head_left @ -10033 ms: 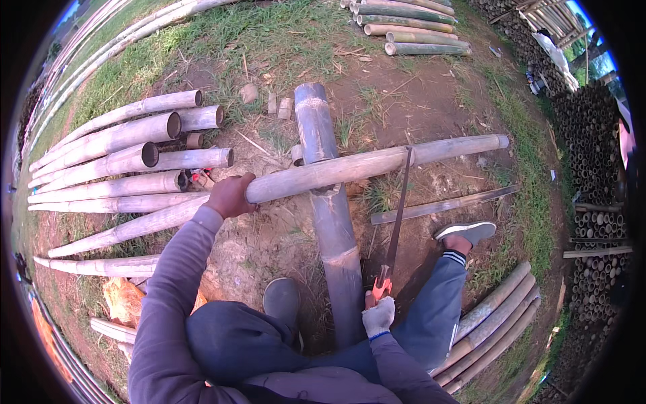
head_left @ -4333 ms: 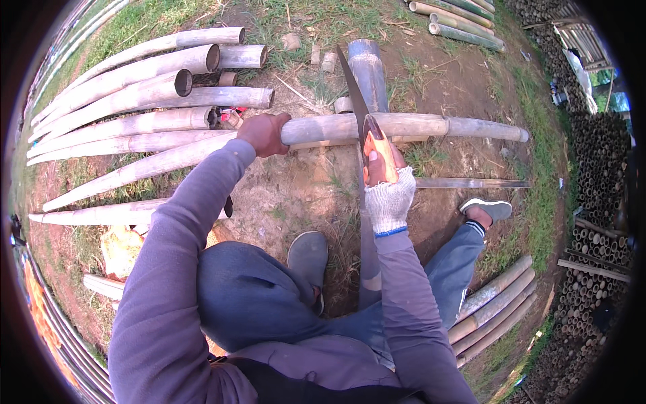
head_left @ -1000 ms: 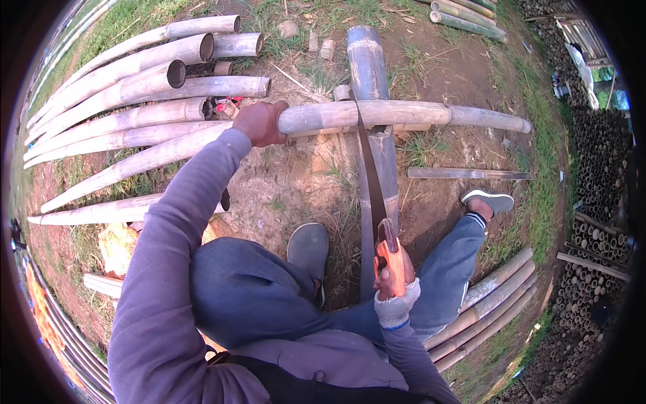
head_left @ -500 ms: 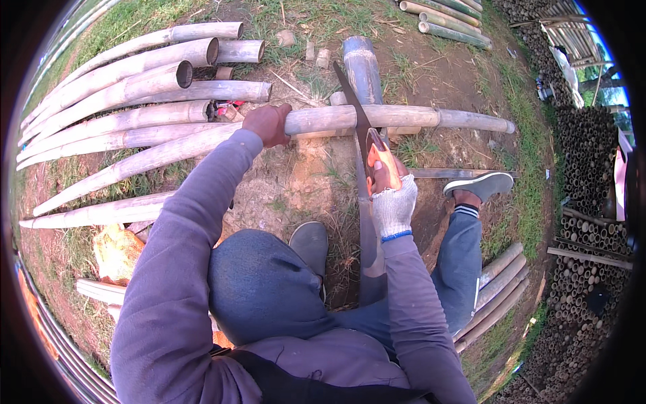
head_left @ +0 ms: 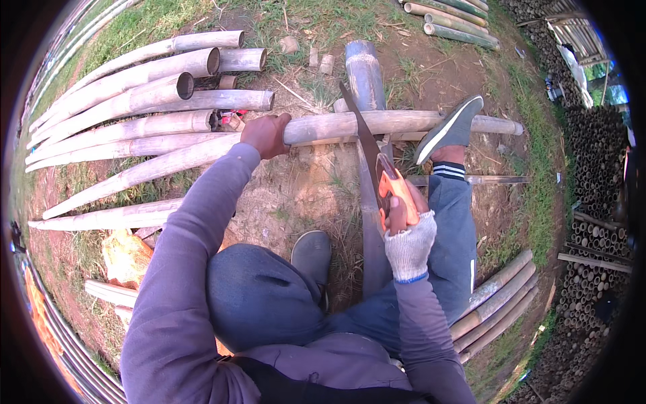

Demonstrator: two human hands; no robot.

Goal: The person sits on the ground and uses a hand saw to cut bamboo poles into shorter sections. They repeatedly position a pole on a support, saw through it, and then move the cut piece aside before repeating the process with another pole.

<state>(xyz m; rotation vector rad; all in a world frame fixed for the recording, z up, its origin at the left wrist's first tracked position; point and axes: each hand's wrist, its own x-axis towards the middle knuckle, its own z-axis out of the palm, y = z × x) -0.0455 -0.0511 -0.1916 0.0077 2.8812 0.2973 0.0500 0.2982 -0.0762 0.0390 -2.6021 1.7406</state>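
A long pale bamboo pole (head_left: 323,128) lies crosswise before me, resting over a thick grey bamboo log (head_left: 364,74). My left hand (head_left: 267,136) is bare and wraps round the pole left of the log. In a white knitted glove with bare fingertips, my right hand (head_left: 407,236) grips the orange handle of a handsaw (head_left: 367,143). The saw's blade slants across the pole above the log, its tip beyond the pole's far side. Whether the teeth have cut in, I cannot tell. My right shoe (head_left: 449,129) presses on the pole right of the blade.
Several bamboo poles (head_left: 155,94) lie stacked at the left. More poles (head_left: 498,303) rest at the lower right, and greenish ones (head_left: 461,23) at the far right. An orange sack (head_left: 126,254) sits near my left arm. Along the right edge stands a large pile of cut bamboo (head_left: 595,168).
My right foot has risen from the ground beyond the pole's near side onto the pole. The right hand has drawn the saw back toward me and slightly right. My left hand keeps its hold.
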